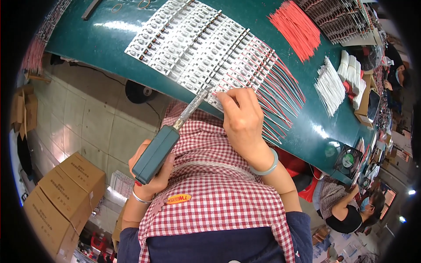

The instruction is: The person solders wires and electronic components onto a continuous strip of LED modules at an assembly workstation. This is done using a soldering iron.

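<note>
My left hand (151,168) is wrapped round the green body of a soldering iron (158,151). Its metal barrel slants up to the near edge of a panel of small white circuit boards (193,41), and the tip meets that edge close to my right fingertips. My right hand (242,115) is closed in a pinch over the panel's near corner, on what looks like the end of a thin red wire (218,93). Rows of red and white wires (280,94) fan out from the panel's right side, partly behind my right hand.
On the green table (87,52) lie a bundle of red wires (296,28) and a bundle of white wires (329,85). A small fan (348,160) stands at its right end. Cardboard boxes (66,201) are stacked at lower left. A co-worker (351,206) sits at lower right.
</note>
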`<state>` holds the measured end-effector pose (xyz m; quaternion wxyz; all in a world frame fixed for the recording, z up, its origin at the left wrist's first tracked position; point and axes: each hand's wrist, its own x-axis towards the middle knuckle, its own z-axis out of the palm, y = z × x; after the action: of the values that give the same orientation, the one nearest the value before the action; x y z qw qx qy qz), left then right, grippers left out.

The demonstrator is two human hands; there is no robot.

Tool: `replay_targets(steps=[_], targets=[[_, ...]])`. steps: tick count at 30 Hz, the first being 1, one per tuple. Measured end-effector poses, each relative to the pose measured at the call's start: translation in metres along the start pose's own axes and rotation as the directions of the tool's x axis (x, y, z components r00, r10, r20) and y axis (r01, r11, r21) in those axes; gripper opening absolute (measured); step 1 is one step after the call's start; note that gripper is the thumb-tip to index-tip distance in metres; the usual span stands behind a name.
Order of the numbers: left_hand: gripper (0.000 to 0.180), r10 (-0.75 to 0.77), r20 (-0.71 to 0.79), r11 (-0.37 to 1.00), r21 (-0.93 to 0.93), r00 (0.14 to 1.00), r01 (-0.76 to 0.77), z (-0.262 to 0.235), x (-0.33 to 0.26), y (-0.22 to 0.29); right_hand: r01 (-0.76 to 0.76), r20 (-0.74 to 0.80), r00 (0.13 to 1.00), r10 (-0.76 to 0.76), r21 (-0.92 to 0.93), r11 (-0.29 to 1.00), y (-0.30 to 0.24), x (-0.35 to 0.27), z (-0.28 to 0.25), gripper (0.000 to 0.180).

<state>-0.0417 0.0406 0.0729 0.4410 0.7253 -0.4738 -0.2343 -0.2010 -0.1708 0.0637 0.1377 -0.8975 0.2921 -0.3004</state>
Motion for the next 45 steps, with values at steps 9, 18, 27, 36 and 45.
replay_targets(steps=[9,18,27,36,45], targets=[[0.022,0.017,-0.033,1.000,-0.010,0.999,-0.017,0.000,-0.005,-0.003,-0.003,-0.046,0.999,0.003,0.006,1.000,0.000,-0.001,0.003,0.024],[0.022,-0.027,-0.034,0.999,-0.029,0.999,0.026,-0.001,-0.007,0.000,-0.001,-0.067,0.998,0.006,0.075,0.997,-0.007,-0.008,0.000,0.030],[0.023,0.084,0.017,0.996,0.028,0.996,-0.085,-0.003,0.003,0.008,-0.002,-0.016,1.000,0.003,0.051,0.999,-0.009,-0.005,0.000,0.030],[0.020,-0.015,0.023,1.000,0.018,1.000,0.014,-0.001,0.003,0.010,0.025,0.023,0.999,-0.026,0.033,0.999,-0.008,-0.005,0.000,0.029],[0.020,0.077,-0.003,0.995,0.067,0.997,-0.077,-0.001,-0.004,0.003,0.000,0.045,0.999,-0.001,0.020,1.000,-0.008,-0.006,-0.002,0.027]])
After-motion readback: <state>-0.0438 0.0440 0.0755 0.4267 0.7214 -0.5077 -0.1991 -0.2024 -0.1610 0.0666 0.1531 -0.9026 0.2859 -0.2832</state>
